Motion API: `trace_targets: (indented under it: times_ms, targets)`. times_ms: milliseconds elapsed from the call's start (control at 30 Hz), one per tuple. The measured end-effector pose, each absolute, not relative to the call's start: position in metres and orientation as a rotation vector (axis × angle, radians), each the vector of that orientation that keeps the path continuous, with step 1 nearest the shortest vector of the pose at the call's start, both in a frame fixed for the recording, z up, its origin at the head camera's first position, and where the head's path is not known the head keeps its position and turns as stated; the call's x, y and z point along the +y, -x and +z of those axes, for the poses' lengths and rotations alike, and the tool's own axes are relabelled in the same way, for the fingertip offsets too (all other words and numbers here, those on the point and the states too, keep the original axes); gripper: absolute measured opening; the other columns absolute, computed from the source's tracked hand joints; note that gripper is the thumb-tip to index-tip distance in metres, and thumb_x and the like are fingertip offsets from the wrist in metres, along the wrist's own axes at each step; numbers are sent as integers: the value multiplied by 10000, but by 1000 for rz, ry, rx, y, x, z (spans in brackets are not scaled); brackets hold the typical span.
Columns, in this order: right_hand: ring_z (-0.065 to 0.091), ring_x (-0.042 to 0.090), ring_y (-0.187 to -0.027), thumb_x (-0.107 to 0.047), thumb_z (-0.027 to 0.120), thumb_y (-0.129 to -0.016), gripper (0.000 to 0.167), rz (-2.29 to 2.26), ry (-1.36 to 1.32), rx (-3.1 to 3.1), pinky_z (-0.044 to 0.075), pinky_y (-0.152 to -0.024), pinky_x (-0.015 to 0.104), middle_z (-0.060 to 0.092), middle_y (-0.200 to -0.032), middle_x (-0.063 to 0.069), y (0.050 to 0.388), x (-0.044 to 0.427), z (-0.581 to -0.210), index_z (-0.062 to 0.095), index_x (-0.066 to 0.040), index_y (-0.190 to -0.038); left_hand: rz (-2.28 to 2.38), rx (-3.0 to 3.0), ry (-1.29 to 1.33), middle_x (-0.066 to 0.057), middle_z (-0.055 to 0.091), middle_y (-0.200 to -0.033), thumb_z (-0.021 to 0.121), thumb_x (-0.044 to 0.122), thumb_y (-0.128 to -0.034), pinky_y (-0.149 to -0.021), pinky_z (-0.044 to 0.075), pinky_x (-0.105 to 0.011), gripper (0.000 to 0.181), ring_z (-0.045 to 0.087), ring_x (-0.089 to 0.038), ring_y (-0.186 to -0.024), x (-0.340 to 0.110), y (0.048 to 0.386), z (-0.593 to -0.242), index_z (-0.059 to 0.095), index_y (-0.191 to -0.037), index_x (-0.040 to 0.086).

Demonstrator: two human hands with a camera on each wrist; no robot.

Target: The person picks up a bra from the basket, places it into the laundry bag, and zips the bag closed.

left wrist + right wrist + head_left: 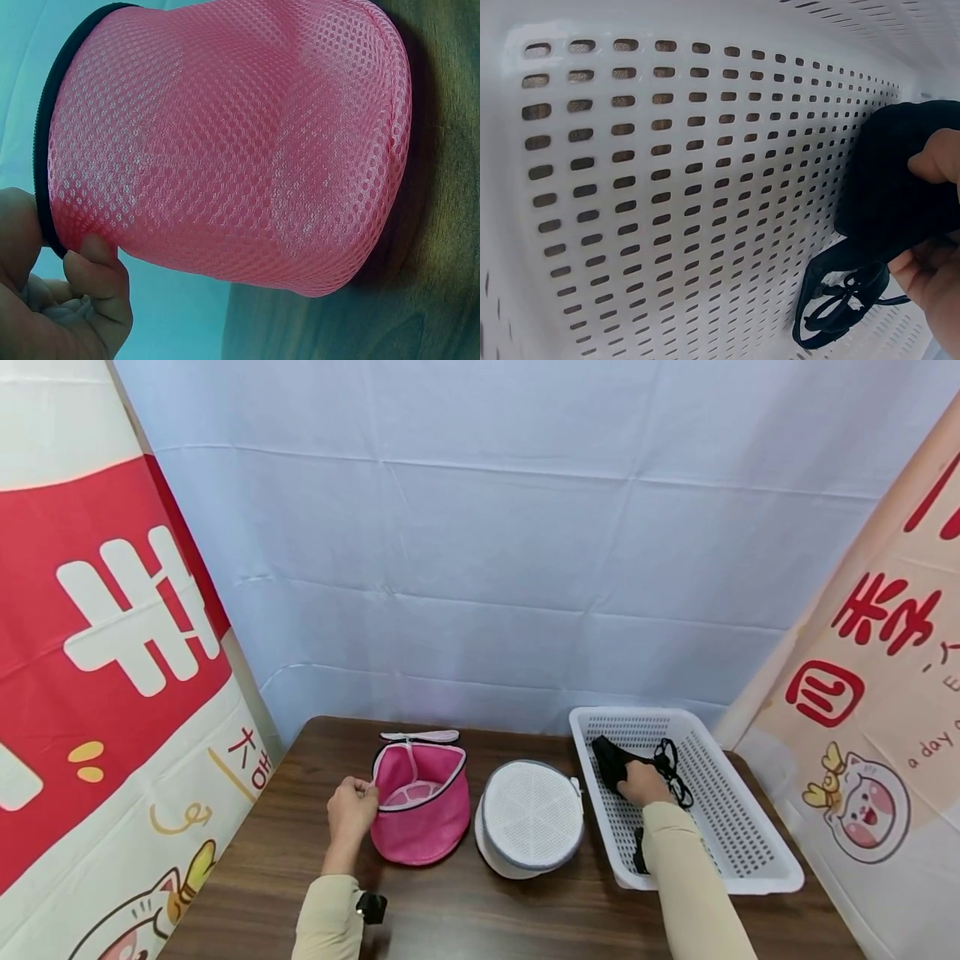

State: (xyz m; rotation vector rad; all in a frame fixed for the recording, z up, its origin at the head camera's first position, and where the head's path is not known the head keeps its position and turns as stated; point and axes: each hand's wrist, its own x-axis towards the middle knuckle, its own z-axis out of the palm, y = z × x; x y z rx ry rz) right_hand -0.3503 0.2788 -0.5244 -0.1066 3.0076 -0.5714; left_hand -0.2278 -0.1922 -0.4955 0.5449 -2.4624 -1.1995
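Note:
A pink mesh bag [422, 839] stands on the table with its zipped top gaping. My left hand [351, 814] pinches its rim at the left side; the left wrist view shows thumb and fingers [97, 262] on the pink mesh [225, 150] by the dark zipper edge. Inside the white basket [592, 810], my right hand [645, 783] grips a black cloth item [611, 762]. In the right wrist view, thumb and fingers [937, 157] hold the black fabric [892, 172], with thin black straps [832, 300] hanging beside it.
A round white mesh bag [532, 814] with a grey rim stands between the pink bag and the basket. Another small black item [640, 852] lies in the basket near my right forearm. Hanging cloths surround the brown table [465, 918] at the back and sides.

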Motion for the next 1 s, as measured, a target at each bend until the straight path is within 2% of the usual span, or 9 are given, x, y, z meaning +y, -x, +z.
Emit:
trace_targets:
  times_ms: [133,333,633,800,1000]
  targets:
    - [530,276,-615,-36,555,-834,164,-541,109,3019,420,-539,418,574,-771,198,346,282,-520,581,103,-917,-1206,-2483,-526,-64,595,-686,575,129,-859,-674,417,-436,127,559,-296,-749,-191,228,-498,608,-837,9]
    - [525,275,-604,-37,554,-848,135,-539,126,3059,414,-536,418,567,-751,184,338,285,-506,585,91,-878,-1196,-2484,-461,-129,625,-773,571,115,-874,-705,426,-466,193,568,-325,-801,-190,227,-501,635,-986,-29]
    - [482,239,-522,-56,540,-864,143,-624,130,3110,387,-497,385,510,-633,108,325,276,-481,543,12,-739,-1151,-2459,-481,-56,549,-701,581,112,-851,-657,390,-413,133,517,-288,-742,-201,223,-501,670,-905,30]
    - [455,221,-488,-54,519,-880,192,-705,129,3112,367,-468,352,481,-604,105,321,275,-469,492,-16,-694,-1160,-2469,-444,-48,548,-688,565,85,-845,-628,393,-382,123,515,-259,-709,-203,224,-498,648,-899,13]
    - [458,217,-486,-48,518,-881,233,-791,210,3135,371,-483,365,489,-578,83,318,277,-456,456,-54,-657,-1168,-2492,-425,-61,562,-726,538,86,-848,-660,412,-397,153,530,-272,-741,-202,227,-495,631,-936,3]
